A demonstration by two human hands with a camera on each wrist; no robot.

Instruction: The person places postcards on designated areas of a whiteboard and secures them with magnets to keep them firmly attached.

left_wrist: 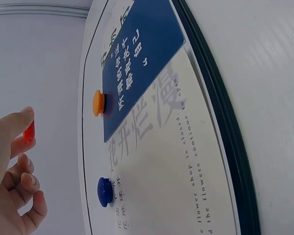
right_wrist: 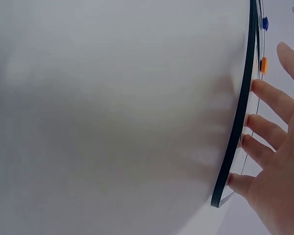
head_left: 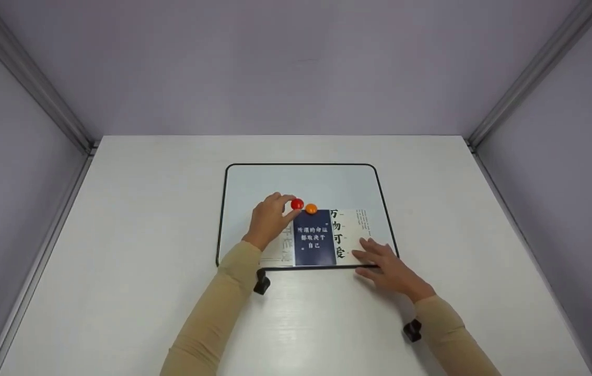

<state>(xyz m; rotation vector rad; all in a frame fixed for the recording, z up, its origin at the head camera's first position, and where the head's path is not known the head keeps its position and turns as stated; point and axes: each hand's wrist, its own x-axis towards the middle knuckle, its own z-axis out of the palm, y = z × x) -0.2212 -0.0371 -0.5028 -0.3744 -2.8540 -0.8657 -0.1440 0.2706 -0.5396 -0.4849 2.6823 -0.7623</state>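
My left hand (head_left: pixel 269 220) pinches a round red magnet (head_left: pixel 297 203) between thumb and fingers, raised over the whiteboard (head_left: pixel 254 183) in the head view. Close beside it, an orange magnet (head_left: pixel 311 209) sits at the top edge of a navy card (head_left: pixel 315 256) with white characters. A cream card (left_wrist: pixel 161 191) lies to that card's left, with a blue magnet (left_wrist: pixel 105 192) at its top edge; the left hand hides this magnet in the head view. On another cream card (head_left: pixel 354 224) and the board's near right edge rest the spread fingers of my right hand (head_left: pixel 390 269).
The black-rimmed board lies on a white table (head_left: pixel 144 209). Grey-lilac walls (head_left: pixel 296 68) enclose the table at the back and both sides. Each wrist carries a small black device, one at the left wrist (head_left: pixel 262 282) and one at the right wrist (head_left: pixel 412 330).
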